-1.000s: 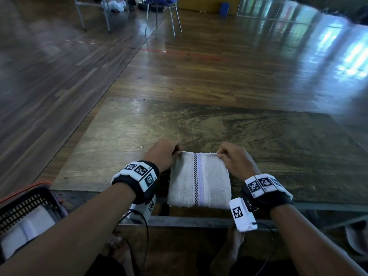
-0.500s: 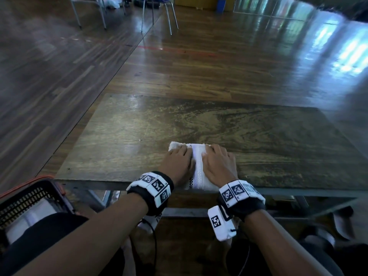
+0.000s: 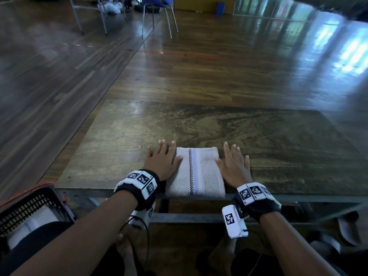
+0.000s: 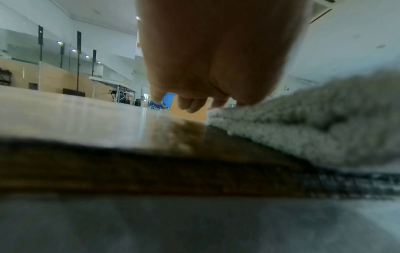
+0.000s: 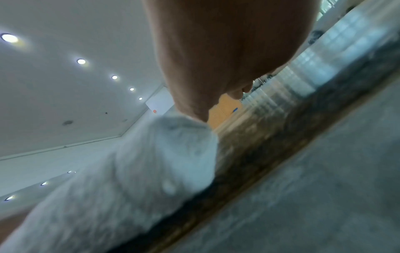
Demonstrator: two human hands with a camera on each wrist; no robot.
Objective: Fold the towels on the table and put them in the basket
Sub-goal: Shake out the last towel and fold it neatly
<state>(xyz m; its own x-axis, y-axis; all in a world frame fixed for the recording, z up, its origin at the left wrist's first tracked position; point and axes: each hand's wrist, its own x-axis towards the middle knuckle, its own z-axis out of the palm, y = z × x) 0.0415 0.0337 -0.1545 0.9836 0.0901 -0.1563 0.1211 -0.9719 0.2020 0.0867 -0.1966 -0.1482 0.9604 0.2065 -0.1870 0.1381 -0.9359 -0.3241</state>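
A folded white towel (image 3: 196, 172) with a checked and a pale stripe lies at the near edge of the table (image 3: 278, 146). My left hand (image 3: 162, 159) lies flat with straight fingers at the towel's left side, its thumb on the cloth. My right hand (image 3: 235, 164) lies flat at the right side, thumb touching the towel's edge. The left wrist view shows the towel's layered edge (image 4: 314, 130) beside my left hand (image 4: 207, 56). In the right wrist view the towel (image 5: 138, 171) sits left of my right hand (image 5: 216, 56). A black basket (image 3: 29, 210) stands low at the left.
A folded white towel (image 3: 33, 222) lies inside the basket, partly hidden by my knee. The table's metal frame (image 3: 189, 218) runs under its near edge. Chairs (image 3: 157, 14) and table legs stand far off on the wooden floor.
My hands pressed together on top of the towel half a second ago; now they have slid apart to its left and right sides, uncovering the folded towel.
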